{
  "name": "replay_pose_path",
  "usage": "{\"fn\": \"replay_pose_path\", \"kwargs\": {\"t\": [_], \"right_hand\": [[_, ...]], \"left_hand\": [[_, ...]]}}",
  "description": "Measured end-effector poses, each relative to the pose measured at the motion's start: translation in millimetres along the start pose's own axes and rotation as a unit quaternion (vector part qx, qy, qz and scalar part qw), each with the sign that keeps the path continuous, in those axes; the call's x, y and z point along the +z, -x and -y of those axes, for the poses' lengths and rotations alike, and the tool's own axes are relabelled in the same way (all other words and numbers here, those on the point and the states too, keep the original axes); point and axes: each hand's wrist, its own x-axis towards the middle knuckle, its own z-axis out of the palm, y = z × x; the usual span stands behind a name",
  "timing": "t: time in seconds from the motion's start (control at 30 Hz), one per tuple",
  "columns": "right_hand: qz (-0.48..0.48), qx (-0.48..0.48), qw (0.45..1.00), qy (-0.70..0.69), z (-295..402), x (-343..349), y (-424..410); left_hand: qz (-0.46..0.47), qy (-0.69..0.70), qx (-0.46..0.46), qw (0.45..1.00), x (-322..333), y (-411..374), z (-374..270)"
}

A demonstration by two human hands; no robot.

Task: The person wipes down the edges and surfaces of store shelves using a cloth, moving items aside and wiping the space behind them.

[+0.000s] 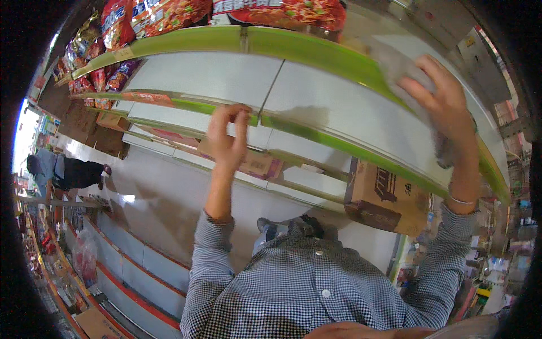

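My right hand [444,95] is blurred at the upper right, over the front edge of the top shelf, gripping a greyish cloth [391,63] that lies against the green price rail [313,48]. At the centre, my left hand [230,135] is raised with curled fingers beside the green rail of the shelf below; whether the fingertips touch it I cannot tell. No object shows in it. Red instant noodle packets [169,17] stand on the top shelf, left of the cloth.
A cardboard carton [381,195] sits low on the right, and a flatter carton [258,163] lies on a lower shelf. Snack packets [120,76] fill the left end. Across the aisle is a shelf unit with red edges [135,301]. A person [67,171] is farther down the aisle.
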Motion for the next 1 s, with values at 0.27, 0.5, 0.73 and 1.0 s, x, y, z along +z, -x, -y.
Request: {"fn": "replay_pose_path", "kwargs": {"t": [0.27, 0.5, 0.73, 1.0], "right_hand": [[-0.036, -0.265, 0.963, 0.031, 44.0, 37.5, 38.4], [-0.148, -0.204, 0.967, 0.039, 6.0, 12.1, 56.9], [-0.295, -0.139, 0.923, 0.206, -2.5, 48.4, 42.2], [-0.322, -0.011, 0.917, 0.236, 18.3, 65.4, 43.8]], "left_hand": [[-0.007, 0.426, -0.188, 0.885, 104.1, 42.2, -130.3], [-0.045, 0.492, -0.337, 0.801, 84.4, 60.8, -119.0], [-0.1, 0.426, -0.341, 0.832, 60.0, 59.9, -108.6], [-0.054, 0.434, -0.342, 0.832, 25.3, 35.5, -66.5]]}}
